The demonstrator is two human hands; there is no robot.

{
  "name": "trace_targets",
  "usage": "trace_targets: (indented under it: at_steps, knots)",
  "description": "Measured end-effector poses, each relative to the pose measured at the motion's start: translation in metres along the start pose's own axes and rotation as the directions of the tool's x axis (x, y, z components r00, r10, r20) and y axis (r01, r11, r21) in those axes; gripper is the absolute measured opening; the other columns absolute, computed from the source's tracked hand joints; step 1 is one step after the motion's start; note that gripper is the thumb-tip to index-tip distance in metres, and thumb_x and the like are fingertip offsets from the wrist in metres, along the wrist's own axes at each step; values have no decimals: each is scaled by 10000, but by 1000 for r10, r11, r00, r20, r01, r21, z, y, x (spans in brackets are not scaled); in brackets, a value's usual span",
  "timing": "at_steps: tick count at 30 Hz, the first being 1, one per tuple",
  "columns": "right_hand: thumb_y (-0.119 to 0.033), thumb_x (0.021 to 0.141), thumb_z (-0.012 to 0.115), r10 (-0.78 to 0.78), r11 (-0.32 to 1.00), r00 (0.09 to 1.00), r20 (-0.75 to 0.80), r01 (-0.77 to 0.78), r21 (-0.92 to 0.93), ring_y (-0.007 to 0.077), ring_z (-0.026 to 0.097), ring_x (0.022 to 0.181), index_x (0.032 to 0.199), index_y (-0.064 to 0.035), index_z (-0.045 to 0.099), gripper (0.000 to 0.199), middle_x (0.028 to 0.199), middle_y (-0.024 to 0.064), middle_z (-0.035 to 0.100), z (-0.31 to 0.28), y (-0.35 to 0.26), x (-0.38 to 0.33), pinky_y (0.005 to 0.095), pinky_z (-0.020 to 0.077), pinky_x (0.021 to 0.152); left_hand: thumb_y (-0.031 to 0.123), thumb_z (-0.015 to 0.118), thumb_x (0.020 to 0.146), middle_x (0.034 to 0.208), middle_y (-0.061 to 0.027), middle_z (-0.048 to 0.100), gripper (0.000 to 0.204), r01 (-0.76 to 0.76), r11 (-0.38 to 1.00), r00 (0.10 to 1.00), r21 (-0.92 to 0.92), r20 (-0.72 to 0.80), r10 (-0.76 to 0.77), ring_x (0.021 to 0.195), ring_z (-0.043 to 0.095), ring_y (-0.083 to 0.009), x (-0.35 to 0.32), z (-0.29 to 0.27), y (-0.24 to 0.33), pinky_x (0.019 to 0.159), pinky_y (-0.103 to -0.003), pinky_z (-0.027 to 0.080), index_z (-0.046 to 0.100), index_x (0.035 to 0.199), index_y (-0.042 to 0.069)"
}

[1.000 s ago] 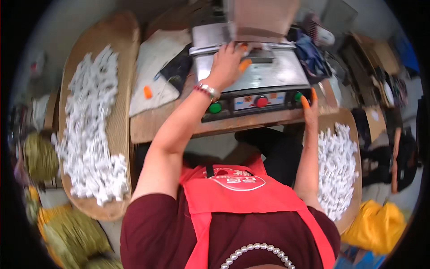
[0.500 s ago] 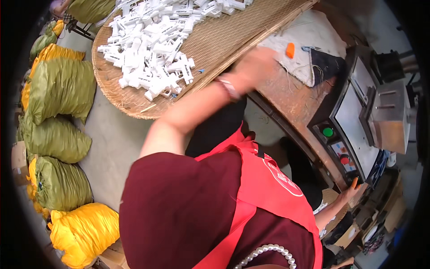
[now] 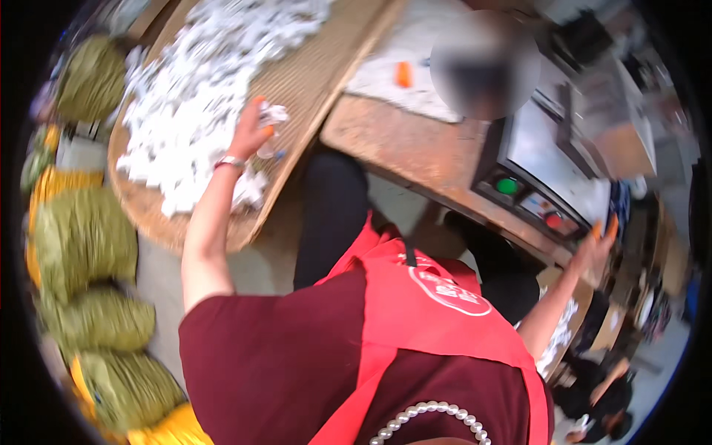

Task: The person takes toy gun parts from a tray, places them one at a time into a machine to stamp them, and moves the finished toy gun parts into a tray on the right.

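My left hand, with orange finger covers, reaches over a round woven tray. Thumb and finger are closed on a white plastic toy pistol, smeared by motion. Beneath and beyond it spreads a heap of similar white toy pistols. At the right, my right hand is beside the front corner of a machine with a green and a red button. Its orange-covered fingers are stretched apart and nothing shows between them.
A wooden table carries the machine, a pale cloth and an orange piece. Olive sacks and yellow sacks line the left side. Another tray with white pieces stands at the lower right, near a person in black.
My left hand has swung left from the table edge to the heap and closed on a toy pistol. The whole view has shifted; my right hand stays by the machine's corner.
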State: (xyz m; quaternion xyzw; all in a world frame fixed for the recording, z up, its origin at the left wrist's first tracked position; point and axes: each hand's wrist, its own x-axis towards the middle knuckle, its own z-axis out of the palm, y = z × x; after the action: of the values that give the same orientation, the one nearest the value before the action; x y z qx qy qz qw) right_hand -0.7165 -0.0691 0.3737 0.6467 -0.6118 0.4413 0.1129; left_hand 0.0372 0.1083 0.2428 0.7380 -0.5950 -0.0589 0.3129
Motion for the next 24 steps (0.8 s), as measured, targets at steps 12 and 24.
trace_targets:
  at_steps: [12, 24]
  knots:
    - [-139, 814, 656, -210, 944, 965, 157, 158, 290, 356, 571, 931, 1034, -12, 622, 256, 1003, 181, 611, 77, -8, 82, 397, 438, 813, 135, 578, 897, 980, -49, 609, 317, 586, 331, 585, -740, 669, 459, 775, 617, -115, 180, 139, 463, 638, -223, 511, 550, 1191, 23]
    - [-123, 736, 700, -111, 982, 966, -234, 143, 125, 305, 575, 962, 875, -5, 605, 206, 1033, 138, 630, 31, 18, 97, 382, 442, 862, 150, 522, 925, 970, -97, 641, 276, 659, 269, 659, -702, 712, 244, 823, 632, -159, 165, 136, 425, 590, -218, 483, 549, 1154, -2]
